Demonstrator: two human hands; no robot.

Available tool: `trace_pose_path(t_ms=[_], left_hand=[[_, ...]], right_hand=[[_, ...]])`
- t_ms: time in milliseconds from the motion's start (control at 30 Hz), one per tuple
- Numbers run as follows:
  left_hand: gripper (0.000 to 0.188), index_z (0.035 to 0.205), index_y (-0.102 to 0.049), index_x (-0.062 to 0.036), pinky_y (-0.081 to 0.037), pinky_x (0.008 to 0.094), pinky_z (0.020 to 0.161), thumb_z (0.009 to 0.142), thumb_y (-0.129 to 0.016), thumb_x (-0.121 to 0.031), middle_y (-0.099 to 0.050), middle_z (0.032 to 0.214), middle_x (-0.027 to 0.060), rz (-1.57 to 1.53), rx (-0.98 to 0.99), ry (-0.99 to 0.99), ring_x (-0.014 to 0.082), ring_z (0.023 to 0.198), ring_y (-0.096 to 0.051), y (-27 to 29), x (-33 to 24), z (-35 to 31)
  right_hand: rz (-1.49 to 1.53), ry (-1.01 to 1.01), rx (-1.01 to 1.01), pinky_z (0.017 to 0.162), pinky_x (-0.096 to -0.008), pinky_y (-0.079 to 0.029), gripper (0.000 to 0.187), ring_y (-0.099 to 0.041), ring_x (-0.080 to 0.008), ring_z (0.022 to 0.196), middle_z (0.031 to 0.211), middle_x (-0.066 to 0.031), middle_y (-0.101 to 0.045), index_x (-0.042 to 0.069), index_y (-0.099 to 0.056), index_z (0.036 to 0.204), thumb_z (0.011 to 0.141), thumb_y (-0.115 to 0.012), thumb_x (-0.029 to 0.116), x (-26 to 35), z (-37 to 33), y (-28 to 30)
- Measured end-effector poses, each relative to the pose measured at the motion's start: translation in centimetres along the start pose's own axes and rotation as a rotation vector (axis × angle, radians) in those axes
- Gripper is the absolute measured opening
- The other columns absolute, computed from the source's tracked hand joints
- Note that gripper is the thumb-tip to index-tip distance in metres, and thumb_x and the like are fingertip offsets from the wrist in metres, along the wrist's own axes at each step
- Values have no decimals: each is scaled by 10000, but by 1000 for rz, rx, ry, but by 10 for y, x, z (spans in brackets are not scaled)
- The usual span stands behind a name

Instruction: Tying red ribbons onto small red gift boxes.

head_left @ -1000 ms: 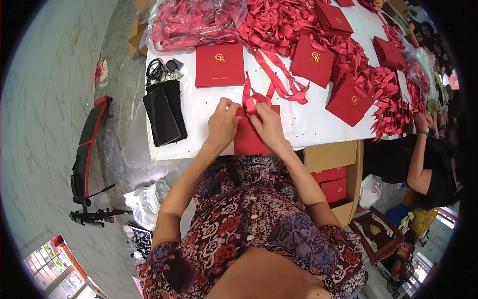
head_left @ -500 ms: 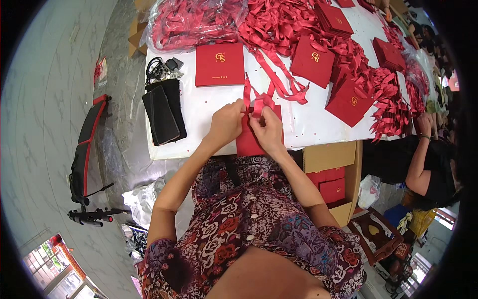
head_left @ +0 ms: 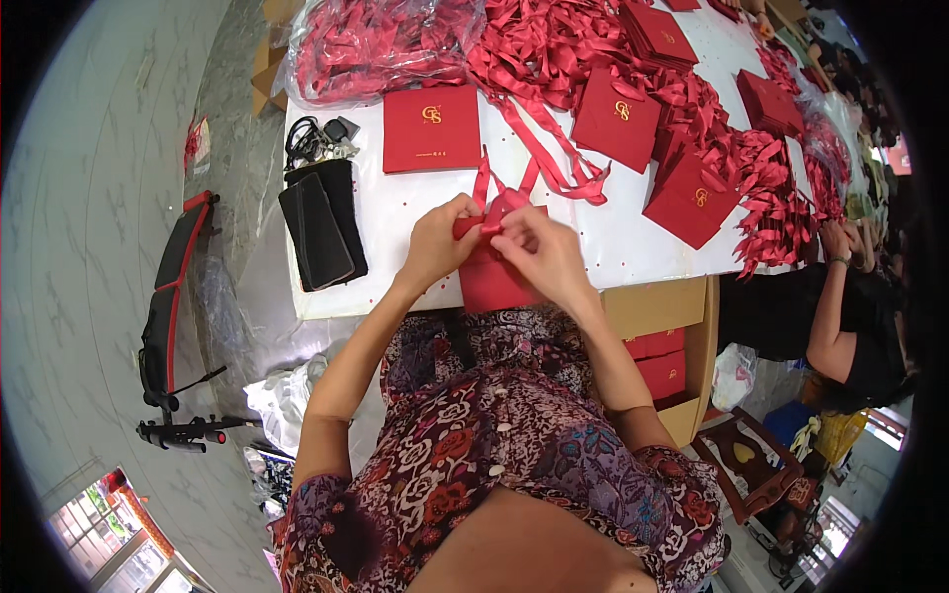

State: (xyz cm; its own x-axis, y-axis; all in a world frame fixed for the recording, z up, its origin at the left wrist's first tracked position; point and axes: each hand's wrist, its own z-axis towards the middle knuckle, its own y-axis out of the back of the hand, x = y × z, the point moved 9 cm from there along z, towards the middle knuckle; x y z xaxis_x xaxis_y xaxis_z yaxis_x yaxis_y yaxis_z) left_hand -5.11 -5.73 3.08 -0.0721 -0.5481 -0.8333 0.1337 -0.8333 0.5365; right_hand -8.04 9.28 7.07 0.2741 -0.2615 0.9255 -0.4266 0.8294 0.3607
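A red paper bag (head_left: 502, 282) lies at the table's front edge before me, its lower end close to my body. A shiny red ribbon (head_left: 506, 202) runs through its upper part, with tails reaching away over the white table. My left hand (head_left: 442, 237) is closed at the bag's upper left, thumb and fingers pinching the ribbon. On the other side, my right hand (head_left: 542, 247) pinches the ribbon between thumb and forefinger, the other fingers curled. The exact loop between the fingertips is partly hidden.
A flat red bag (head_left: 431, 128) lies just beyond my hands. Heaps of red ribbon (head_left: 554, 49) and stacked red bags (head_left: 697, 198) cover the far and right side. A black phone (head_left: 321, 229) and keys lie left. An open carton (head_left: 657, 306) stands below right; another person's arm (head_left: 832, 306) is farther right.
My right hand has shifted right and turned, drawing the ribbon. My left hand has moved slightly left and down, and the bag's ribbon now looks tighter around its upper part.
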Motion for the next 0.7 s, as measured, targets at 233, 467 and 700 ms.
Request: trace_pose_path(t_ms=[233,467,700], left_hand=[[157,950,-660,-77,-474,342,653,825,-747,-115,-633,802,82,126,35,-153,247,717,-573,1,-30,-5],[135,920,-709,-100,-478,343,659,795,-748,-71,-630,821,52,144,-38,-342,239,741,-567,11,-40,-13],[142,922,-700,-92,-485,347,676,795,-736,-37,-596,832,75,47,-24,-348,257,778,-585,8,-34,-11]], right_hand=[[-200,219,97,743,-412,-488,144,-627,-338,794,855,-135,-663,33,-651,982,953,-573,150,16,30,4],[66,-104,456,721,-338,-502,225,-660,-215,774,842,-128,-699,9,-701,955,942,-622,219,-54,35,-25],[110,-140,416,644,-310,-492,231,-629,-146,668,719,-90,-681,4,-725,896,872,-691,231,-77,45,-44]])
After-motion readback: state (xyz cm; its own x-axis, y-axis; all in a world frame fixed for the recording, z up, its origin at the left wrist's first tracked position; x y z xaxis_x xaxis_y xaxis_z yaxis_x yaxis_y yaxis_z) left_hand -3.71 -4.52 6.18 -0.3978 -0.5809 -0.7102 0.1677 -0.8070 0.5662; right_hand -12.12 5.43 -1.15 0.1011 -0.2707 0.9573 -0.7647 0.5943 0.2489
